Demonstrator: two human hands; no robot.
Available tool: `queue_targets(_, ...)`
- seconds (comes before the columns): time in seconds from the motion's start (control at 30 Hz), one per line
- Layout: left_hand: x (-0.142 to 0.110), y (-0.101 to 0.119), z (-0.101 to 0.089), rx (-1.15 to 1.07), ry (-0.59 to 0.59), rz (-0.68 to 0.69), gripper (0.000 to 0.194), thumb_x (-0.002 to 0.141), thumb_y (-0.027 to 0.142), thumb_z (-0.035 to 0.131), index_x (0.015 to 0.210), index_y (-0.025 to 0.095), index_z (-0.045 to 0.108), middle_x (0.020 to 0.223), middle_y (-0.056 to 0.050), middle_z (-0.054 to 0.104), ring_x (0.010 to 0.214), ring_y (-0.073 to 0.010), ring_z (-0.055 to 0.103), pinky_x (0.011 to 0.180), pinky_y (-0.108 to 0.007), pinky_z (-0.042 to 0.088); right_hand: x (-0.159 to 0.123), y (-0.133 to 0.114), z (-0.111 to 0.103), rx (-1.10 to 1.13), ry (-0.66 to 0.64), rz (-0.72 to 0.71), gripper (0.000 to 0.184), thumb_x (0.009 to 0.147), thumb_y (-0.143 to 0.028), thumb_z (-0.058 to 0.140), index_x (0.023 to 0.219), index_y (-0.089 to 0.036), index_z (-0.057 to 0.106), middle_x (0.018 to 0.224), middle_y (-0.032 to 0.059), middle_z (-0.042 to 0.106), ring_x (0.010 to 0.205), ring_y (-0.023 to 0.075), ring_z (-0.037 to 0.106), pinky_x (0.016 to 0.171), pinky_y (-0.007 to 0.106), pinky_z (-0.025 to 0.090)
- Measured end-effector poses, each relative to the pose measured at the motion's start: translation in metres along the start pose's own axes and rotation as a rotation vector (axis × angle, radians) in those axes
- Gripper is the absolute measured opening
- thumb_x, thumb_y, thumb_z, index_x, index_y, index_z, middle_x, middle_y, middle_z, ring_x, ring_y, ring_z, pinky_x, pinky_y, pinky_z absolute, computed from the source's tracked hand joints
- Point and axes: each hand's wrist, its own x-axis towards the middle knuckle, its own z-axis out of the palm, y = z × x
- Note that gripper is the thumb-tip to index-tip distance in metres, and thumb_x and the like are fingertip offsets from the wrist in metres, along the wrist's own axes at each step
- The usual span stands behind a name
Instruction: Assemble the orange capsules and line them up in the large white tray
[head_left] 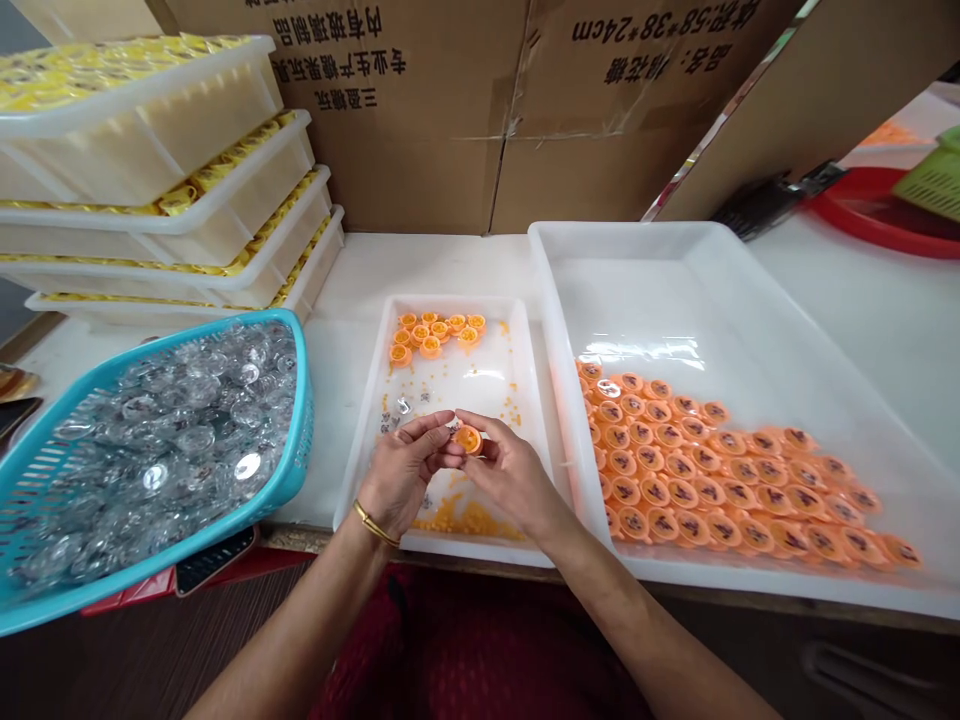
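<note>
A small orange cup [469, 439] with yellow-orange bits inside sits between my hands, above the small white tray [538, 470]. My right hand [517, 478] grips the cup by its right side with thumb and fingers. My left hand [405, 470], with a gold bracelet [373, 524] at the wrist, pinches its fingers at the cup's left edge; what they hold is hidden. At the tray's far left stand several filled orange cups [430, 346]. Loose yellow-orange pellets [472, 518] lie along its near end, and small dark-printed pieces [385, 420] lie at its left side.
A blue basket [300, 430] of clear plastic lids [191, 440] stands left, before stacked white trays [187, 160] of yellow pieces. At right, a large white tray [645, 290] holds rows of lidded orange cups [705, 490]. Cardboard boxes [420, 170] stand behind.
</note>
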Motion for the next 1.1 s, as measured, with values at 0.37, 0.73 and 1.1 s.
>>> queue_targets(0.37,-0.004,0.016,-0.01,0.391,-0.22,0.212,0.036,0.075,0.026,0.067,0.108,0.014,0.062,0.068,0.001,0.06,0.057,-0.0092,0.059,0.049,-0.02,0.046,-0.002,-0.005,0.0,0.477,-0.001,0.206,0.042,0.076,-0.037,0.068,0.114,-0.02,0.06,0.093,0.0039,0.071,0.087,0.019,0.069,0.095,0.044,0.049)
queue_targets(0.73,0.004,0.037,-0.006,1.077,-0.335,0.448,0.039,0.076,0.014,0.056,0.114,0.022,0.054,0.073,0.002,0.055,0.06,-0.0084,0.051,0.057,-0.021,0.044,-0.004,-0.007,0.008,0.48,-0.034,0.167,0.034,0.082,-0.044,0.061,0.105,-0.02,0.066,0.099,0.0049,0.07,0.094,0.0199,0.067,0.09,0.044,0.053)
queue_targets(1.1,0.002,-0.007,-0.01,0.768,0.067,0.349,0.024,0.074,0.038,0.066,0.076,0.016,0.057,0.055,0.004,0.055,0.044,-0.0075,0.049,0.039,-0.017,0.034,-0.001,-0.002,0.014,0.401,0.147,0.133,0.029,0.079,-0.039,0.065,0.101,-0.02,0.064,0.1,0.0042,0.069,0.088,0.0168,0.067,0.089,0.039,0.054)
